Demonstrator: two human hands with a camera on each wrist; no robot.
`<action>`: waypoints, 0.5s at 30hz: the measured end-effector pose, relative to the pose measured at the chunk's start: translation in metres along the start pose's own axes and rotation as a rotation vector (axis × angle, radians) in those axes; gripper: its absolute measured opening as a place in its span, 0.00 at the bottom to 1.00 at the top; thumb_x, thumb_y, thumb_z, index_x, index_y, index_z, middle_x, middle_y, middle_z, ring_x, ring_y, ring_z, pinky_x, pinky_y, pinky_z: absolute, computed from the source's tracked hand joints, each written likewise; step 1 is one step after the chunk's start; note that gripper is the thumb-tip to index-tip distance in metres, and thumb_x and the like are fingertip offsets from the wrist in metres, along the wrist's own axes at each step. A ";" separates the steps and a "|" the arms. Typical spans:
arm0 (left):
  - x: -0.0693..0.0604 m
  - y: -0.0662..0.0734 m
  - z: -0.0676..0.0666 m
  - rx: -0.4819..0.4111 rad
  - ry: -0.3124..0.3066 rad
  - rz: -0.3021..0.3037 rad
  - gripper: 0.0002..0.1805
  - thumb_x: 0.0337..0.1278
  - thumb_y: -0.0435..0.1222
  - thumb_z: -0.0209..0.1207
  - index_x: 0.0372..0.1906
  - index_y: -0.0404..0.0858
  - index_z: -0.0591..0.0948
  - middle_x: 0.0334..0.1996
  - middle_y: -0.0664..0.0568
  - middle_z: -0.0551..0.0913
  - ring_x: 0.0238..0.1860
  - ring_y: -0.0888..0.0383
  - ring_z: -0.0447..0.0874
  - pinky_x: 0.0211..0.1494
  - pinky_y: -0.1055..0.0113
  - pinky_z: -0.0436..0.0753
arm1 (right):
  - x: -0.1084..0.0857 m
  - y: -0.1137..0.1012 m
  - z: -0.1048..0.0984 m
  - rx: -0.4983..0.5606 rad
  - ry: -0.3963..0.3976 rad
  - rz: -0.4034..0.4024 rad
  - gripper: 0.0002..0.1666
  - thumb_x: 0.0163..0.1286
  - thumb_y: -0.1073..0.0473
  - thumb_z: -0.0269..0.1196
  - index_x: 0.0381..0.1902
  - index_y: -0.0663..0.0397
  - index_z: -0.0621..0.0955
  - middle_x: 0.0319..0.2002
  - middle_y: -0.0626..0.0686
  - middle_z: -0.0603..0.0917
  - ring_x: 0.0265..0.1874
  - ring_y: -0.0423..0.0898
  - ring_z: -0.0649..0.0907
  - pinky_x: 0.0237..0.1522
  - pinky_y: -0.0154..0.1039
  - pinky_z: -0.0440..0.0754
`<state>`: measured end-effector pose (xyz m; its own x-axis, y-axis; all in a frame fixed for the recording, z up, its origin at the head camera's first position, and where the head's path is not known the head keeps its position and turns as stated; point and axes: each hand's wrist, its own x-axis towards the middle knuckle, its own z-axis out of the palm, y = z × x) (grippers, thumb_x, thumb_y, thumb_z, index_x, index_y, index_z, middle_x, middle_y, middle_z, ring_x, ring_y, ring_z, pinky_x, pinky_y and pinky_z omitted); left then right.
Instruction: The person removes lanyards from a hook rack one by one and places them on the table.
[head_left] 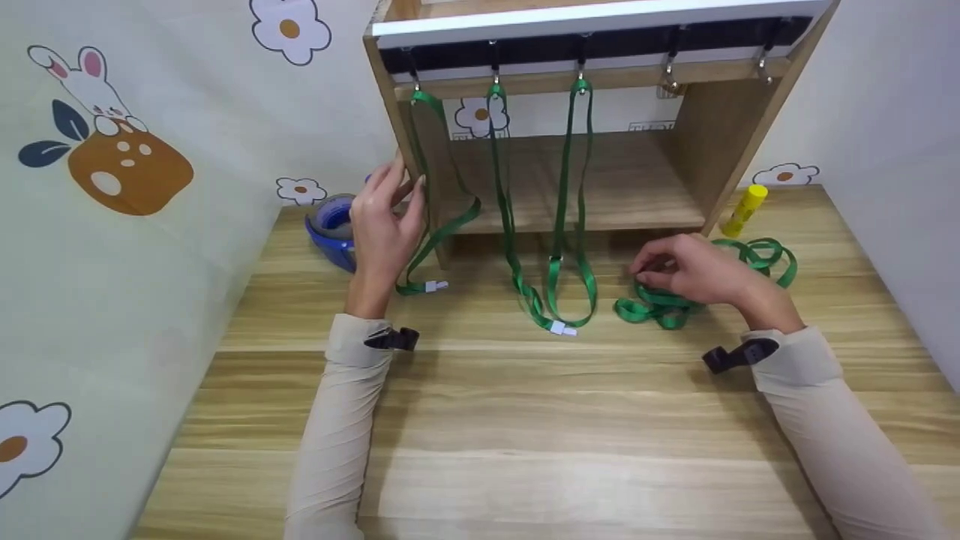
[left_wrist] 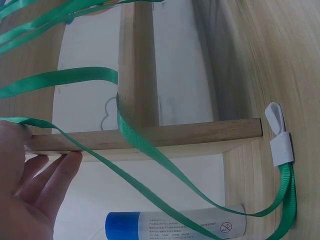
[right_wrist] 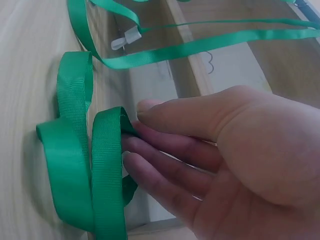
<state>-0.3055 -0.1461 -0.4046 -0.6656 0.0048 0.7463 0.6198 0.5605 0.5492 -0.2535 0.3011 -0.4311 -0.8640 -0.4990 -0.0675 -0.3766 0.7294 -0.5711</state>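
Rack (head_left: 637,176) is gripped at one side by left hand (head_left: 386,214). Lanyard pile (right_wrist: 107,170) on desk (head_left: 525,420) is touched by right hand (head_left: 701,270), fingers (right_wrist: 170,182) parted.

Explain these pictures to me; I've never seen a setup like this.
There's no machine here: a person works bare-handed. The wide picture comes from a camera on the head, looking down; the two closer ones come from wrist cameras. The left hand touches the side of a wooden rack, where three green lanyards hang from hooks. The right hand has its fingers at a loose green heap of ribbon; whether they pinch it is unclear. The table also bears a blue tape dispenser and a yellow tube.
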 end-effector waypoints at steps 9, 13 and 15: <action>-0.001 0.001 0.001 -0.031 -0.003 -0.050 0.26 0.79 0.40 0.63 0.76 0.43 0.79 0.59 0.46 0.89 0.62 0.53 0.90 0.62 0.58 0.92 | -0.001 -0.009 -0.005 0.001 0.095 -0.003 0.09 0.78 0.62 0.69 0.51 0.51 0.91 0.47 0.52 0.92 0.41 0.47 0.84 0.48 0.29 0.85; -0.001 0.001 0.001 -0.027 -0.006 -0.069 0.25 0.79 0.40 0.63 0.76 0.43 0.79 0.59 0.46 0.89 0.62 0.53 0.90 0.62 0.59 0.91 | 0.002 -0.022 -0.006 0.039 0.235 -0.006 0.08 0.77 0.61 0.70 0.50 0.49 0.91 0.46 0.52 0.93 0.40 0.47 0.85 0.42 0.23 0.83; -0.001 0.002 0.001 -0.027 -0.006 -0.074 0.25 0.79 0.40 0.63 0.75 0.43 0.80 0.58 0.46 0.89 0.62 0.53 0.90 0.62 0.59 0.91 | 0.005 -0.033 -0.005 0.054 0.320 -0.024 0.08 0.76 0.60 0.71 0.50 0.50 0.92 0.44 0.52 0.93 0.38 0.46 0.86 0.40 0.22 0.84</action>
<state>-0.3045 -0.1446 -0.4044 -0.7125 -0.0310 0.7010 0.5798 0.5367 0.6130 -0.2468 0.2771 -0.4092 -0.9194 -0.3371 0.2027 -0.3876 0.6886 -0.6129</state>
